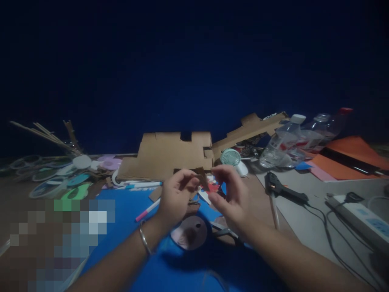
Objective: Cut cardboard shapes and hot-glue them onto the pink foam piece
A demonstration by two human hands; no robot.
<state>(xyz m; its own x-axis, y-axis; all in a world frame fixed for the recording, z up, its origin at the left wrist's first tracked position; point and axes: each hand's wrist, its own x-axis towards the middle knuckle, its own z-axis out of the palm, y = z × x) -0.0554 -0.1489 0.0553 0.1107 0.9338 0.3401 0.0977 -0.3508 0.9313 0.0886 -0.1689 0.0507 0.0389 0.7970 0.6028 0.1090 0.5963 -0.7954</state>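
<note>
Near the middle, my left hand [179, 194] has its fingers closed on a small brown cardboard piece [203, 178]. My right hand [229, 194] is just right of that piece, thumb and fingers apart in a curve, with nothing clearly held between them. Below the hands, a round pinkish disc [189, 232] with a small dark hole lies on the blue sheet [127, 227]. Scissors [225, 231] rest partly hidden beside the disc. A marker with a pink end [147, 210] is left of my left hand. Red scraps [213, 187] show between the hands.
Large cardboard [170, 152] stands behind the hands, with a small fan [231, 158] to its right. Farther right are plastic bottles [281, 140], a glue gun [284, 190] with its cord, and a power strip [361, 215]. Paper shapes [82, 162] and sticks [45, 134] are at left.
</note>
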